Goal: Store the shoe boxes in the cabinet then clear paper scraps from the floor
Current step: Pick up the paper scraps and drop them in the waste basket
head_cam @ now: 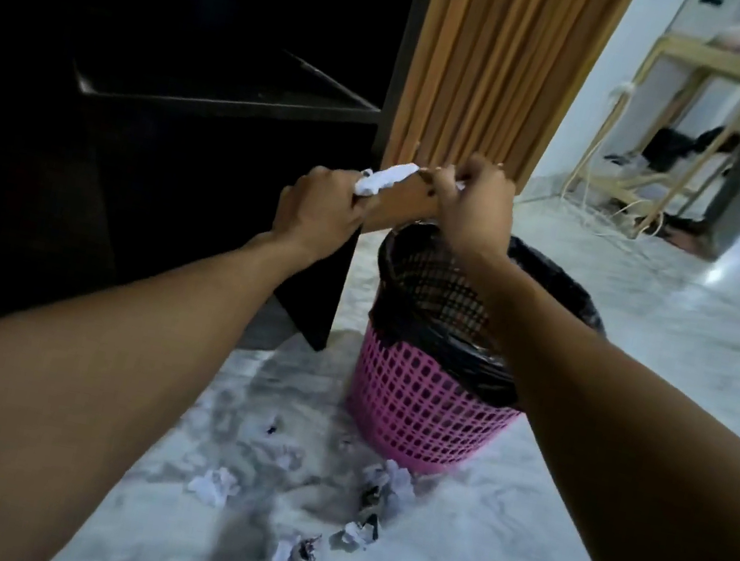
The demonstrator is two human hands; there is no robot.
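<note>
Our left hand (pixel 316 211) and right hand (pixel 470 204) pinch one paper wad (pixel 383 181) above the bin (pixel 424 408)'s far rim. Released there, it may miss. Scraps (pixel 368 502) litter the floor (pixel 560 536).

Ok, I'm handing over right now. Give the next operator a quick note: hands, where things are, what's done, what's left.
Left hand: closed on white crumpled paper.
Right hand: pinching the same paper's other end, above the pink bin.
Bin stands on the marble floor beside the dark cabinet.
Shoe boxes: none in view; the cabinet interior is too dark to tell.
Left: drop this paper in, then collect the scraps lying in front of the bin.
</note>
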